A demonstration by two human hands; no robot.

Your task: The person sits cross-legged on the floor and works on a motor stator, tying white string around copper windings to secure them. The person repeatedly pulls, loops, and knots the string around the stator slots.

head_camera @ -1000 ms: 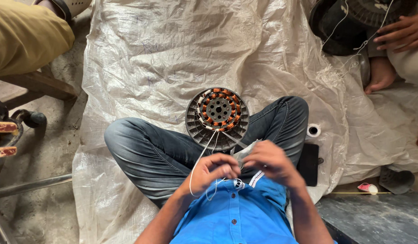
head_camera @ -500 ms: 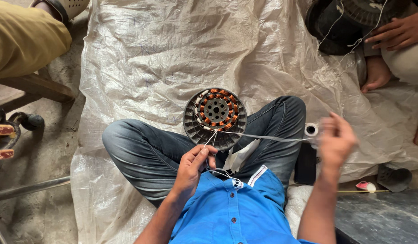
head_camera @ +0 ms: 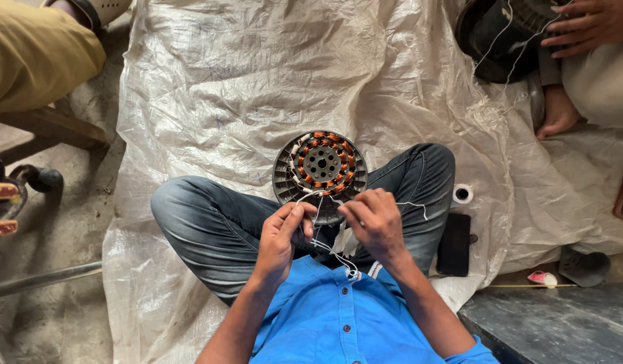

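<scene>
A round grey motor stator [head_camera: 319, 168] with copper coils rests between my crossed legs in blue jeans. White thread [head_camera: 325, 248] runs from its near edge down toward my blue shirt. My left hand [head_camera: 283, 236] pinches the thread just below the stator. My right hand [head_camera: 373, 222] grips the thread beside it, at the stator's near rim; a loose end trails to its right. The two hands are close together, nearly touching.
A white plastic sheet [head_camera: 257, 81] covers the floor. A small roll of white tape [head_camera: 462, 194] and a flat black object [head_camera: 454, 244] lie by my right knee. Another person's hand [head_camera: 591, 23] holds a dark round motor part [head_camera: 500, 34] at top right. Someone in yellow trousers [head_camera: 35, 54] sits top left.
My right hand had swung out to the right, pulling the thread taut, and has come back to the stator beside my left hand.
</scene>
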